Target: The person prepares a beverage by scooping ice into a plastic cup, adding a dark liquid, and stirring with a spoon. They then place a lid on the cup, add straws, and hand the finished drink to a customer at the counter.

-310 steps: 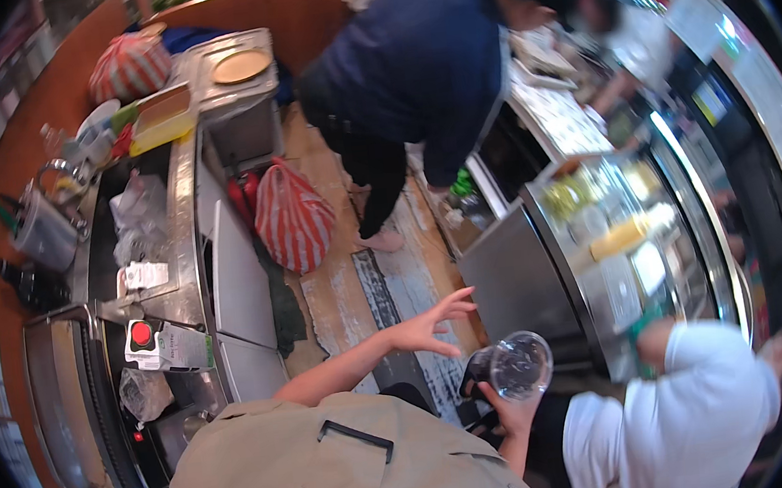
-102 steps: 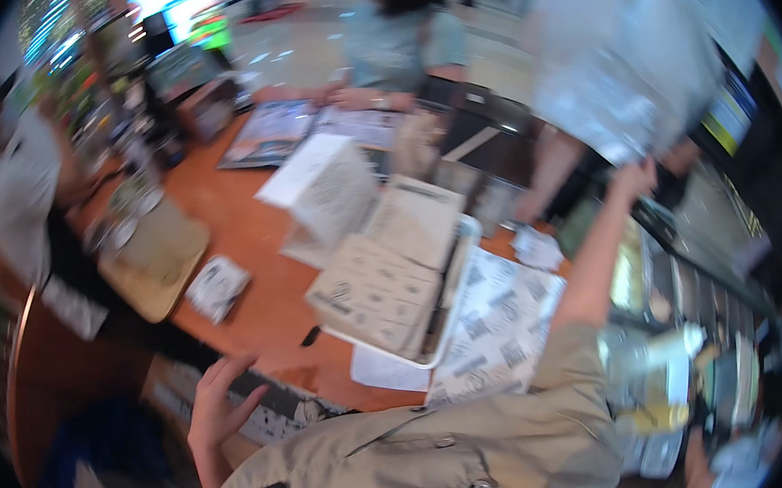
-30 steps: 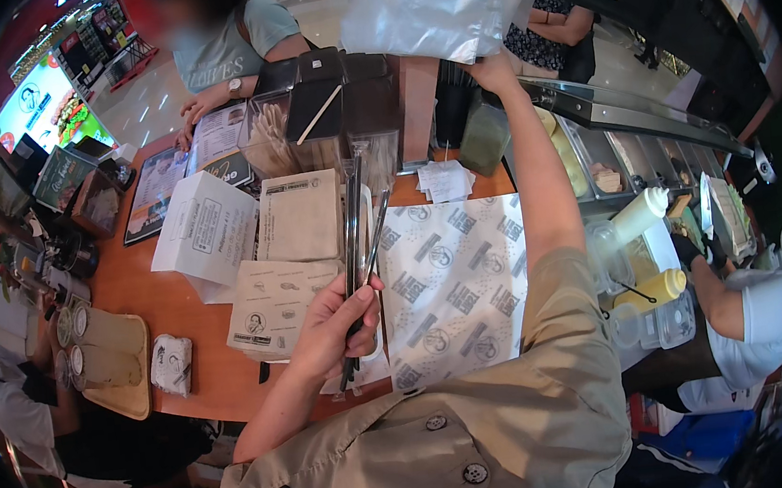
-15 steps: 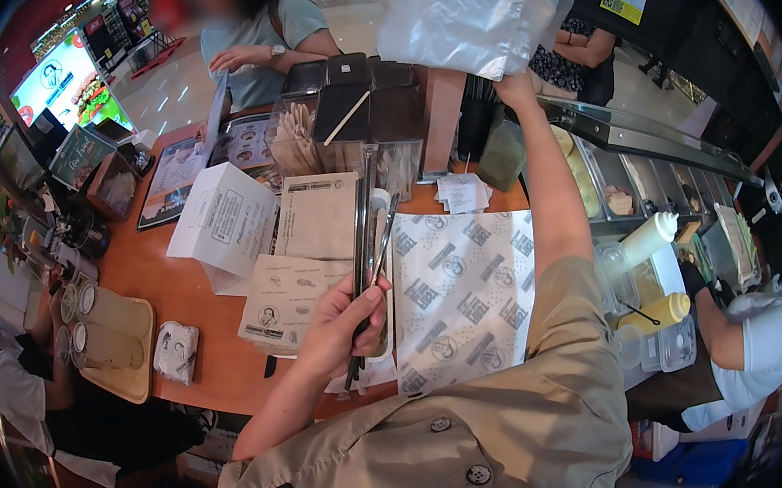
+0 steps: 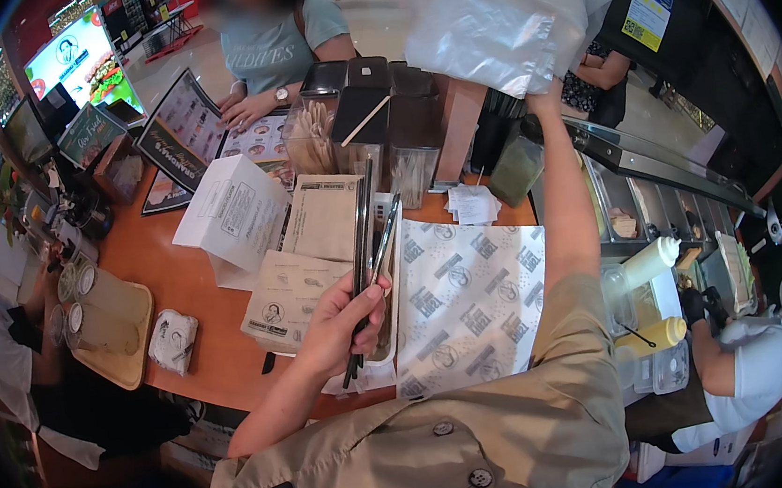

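Note:
My left hand [image 5: 351,321] is closed round a small bundle of long black straws [image 5: 364,223], held upright and slightly tilted over the brown paper bags [image 5: 322,211]. My right arm stretches far forward to a stack of clear plastic bags [image 5: 494,41] hanging at the top. There my right hand [image 5: 545,100] touches the lower edge of the bags; its fingers are hidden behind the plastic, so their grip does not show. Between my arms, printed white wrapping paper [image 5: 472,302] lies flat on the counter.
Left on the counter are a tray [image 5: 142,348] with lidded drink cups and a wrapped item [image 5: 173,341]. Black-lidded boxes [image 5: 373,105] and a cup of wooden sticks [image 5: 311,129] stand ahead. Squeeze bottles [image 5: 651,259] and a gloved co-worker [image 5: 750,355] are at right.
The customer across the counter has swung a menu page over to the left, and their hand has lowered. My view has shifted slightly; my left hand still grips the straws.

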The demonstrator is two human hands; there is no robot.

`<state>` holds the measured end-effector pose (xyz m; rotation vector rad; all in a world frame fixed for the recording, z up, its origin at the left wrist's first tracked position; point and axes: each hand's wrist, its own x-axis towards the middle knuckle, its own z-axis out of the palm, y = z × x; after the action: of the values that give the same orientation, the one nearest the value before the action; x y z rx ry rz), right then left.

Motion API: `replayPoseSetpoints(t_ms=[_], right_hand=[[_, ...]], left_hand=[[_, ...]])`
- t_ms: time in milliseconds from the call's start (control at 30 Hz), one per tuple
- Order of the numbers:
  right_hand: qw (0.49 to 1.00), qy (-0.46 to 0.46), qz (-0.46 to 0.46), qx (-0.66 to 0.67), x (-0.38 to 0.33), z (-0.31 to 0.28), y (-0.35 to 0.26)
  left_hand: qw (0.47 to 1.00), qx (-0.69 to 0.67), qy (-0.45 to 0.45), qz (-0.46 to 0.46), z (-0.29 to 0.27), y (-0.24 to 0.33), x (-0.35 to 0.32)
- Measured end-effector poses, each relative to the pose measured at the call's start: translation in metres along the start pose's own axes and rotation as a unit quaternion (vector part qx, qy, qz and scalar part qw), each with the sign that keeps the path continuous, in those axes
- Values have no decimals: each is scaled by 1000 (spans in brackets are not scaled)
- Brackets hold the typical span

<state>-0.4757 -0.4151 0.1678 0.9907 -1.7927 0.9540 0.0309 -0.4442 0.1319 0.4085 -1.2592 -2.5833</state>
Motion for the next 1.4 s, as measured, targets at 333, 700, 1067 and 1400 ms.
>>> replayPoseSetpoints(t_ms=[333,700,1067,1400], right_hand=[[904,32,288,314,-23,-134,-37],[832,-181,324,411,-82,-256,-173],[776,-330,307,442,-103,-214,-229],[752,-413,245,451,-98,-182,-282]], left_hand=[[998,41,-14,44,0,-1,-3],[988,112,-69,83,8,-16,39],[990,68,-118,29,24,-61,1],[995,49,21,87,-2,-44,-50]])
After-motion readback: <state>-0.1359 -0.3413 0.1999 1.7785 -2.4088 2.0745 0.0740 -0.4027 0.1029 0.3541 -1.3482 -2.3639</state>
